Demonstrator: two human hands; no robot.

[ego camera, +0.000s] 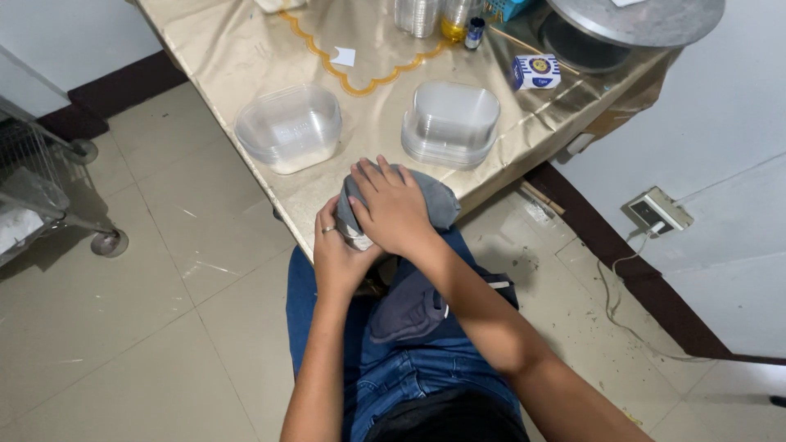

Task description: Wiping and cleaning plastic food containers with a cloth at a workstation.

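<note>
I sit at the edge of a table covered with a shiny gold cloth. My left hand, a ring on one finger, grips a small clear container from below. My right hand presses a grey cloth over and around that container, just off the table's near edge above my lap. The container is mostly hidden by the cloth and my fingers. On the table beyond stand two stacks of clear plastic tubs: one upright at the left, one upside down at the right.
Further back stand stacked clear cups, a bottle of yellow liquid, a small dark bottle, a small blue-and-white box and a round metal turntable. A wheeled wire cart stands left. A wall socket with cable is at the right.
</note>
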